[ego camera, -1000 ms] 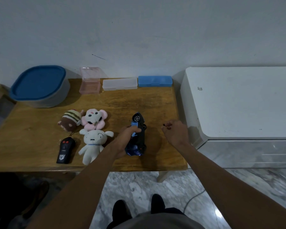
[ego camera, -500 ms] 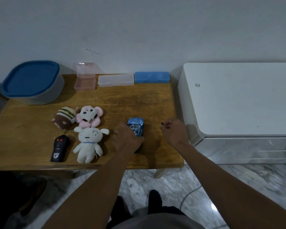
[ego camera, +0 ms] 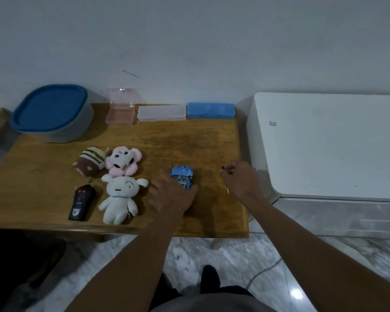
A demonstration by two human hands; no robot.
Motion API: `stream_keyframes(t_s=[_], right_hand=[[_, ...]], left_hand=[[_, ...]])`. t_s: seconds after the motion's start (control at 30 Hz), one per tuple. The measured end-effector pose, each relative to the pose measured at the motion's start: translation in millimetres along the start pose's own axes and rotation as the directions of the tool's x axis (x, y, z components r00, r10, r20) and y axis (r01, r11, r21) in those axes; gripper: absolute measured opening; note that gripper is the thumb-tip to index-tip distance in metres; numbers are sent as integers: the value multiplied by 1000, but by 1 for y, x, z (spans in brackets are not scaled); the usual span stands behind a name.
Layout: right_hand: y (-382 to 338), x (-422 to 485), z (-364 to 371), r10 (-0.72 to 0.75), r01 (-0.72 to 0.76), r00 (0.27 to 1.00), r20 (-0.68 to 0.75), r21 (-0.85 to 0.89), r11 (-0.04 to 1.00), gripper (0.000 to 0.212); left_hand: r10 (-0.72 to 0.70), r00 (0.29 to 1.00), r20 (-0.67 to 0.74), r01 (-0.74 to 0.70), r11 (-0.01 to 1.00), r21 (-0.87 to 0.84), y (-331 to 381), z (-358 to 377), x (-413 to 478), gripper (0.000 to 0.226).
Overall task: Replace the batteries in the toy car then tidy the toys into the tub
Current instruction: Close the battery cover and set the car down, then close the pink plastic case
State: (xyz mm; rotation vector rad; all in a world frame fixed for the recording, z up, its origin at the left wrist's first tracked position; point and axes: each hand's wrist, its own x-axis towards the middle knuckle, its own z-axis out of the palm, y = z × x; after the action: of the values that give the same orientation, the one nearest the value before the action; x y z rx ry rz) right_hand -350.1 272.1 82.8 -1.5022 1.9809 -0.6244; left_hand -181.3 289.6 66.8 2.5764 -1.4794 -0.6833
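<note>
Dim, bluish, soft overall; wide-angle bending at edges.

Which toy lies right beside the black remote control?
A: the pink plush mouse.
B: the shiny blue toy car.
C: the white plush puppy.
C: the white plush puppy lies just to the right of the black remote control on the wooden table.
</note>
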Motion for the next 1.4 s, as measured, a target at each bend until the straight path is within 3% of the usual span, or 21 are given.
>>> stream_keyframes(t_s=[0.07, 0.13, 0.23, 0.33, 0.63, 0.87, 1.07, 1.2, 1.4], right_hand=[[-12, 7, -3, -35, 35, 999, 1, 8, 999, 21], [-27, 15, -4, -87, 87, 996, 5, 20, 996, 21], [-56, 29, -3, -139, 138, 990, 4, 81, 987, 15], [-95, 42, 6, -200, 199, 980, -4, 104, 974, 6], [-208, 82, 64, -293, 296, 955, -48, 228, 928, 5], [-276, 137, 134, -127, 140, 990, -59, 344, 929, 14], [-302, 174, 188, -60, 84, 994, -92, 276, 958, 11], [-304, 195, 223, 15, -6, 999, -39, 222, 975, 10], [-298, 215, 256, 72, -73, 997, 15, 107, 992, 10]], left_hand=[[37, 999, -27, -39, 996, -83, -5, -7, 8, 100], [117, 988, -99, -133, 977, -168, -13, -21, 17, 77], [267, 941, -209, -295, 948, -116, -29, -54, 34, 43], [218, 942, -257, -294, 903, -312, -47, -95, 57, 54], [278, 925, -260, -348, 894, -283, -98, -158, 155, 63], [370, 907, -203, -414, 872, -262, -105, -170, 256, 50], [447, 888, -110, -461, 858, -226, -107, -157, 323, 25], [376, 924, -71, -372, 837, -401, -114, -148, 345, 40], [388, 921, -34, -355, 801, -482, -119, -134, 367, 47]])
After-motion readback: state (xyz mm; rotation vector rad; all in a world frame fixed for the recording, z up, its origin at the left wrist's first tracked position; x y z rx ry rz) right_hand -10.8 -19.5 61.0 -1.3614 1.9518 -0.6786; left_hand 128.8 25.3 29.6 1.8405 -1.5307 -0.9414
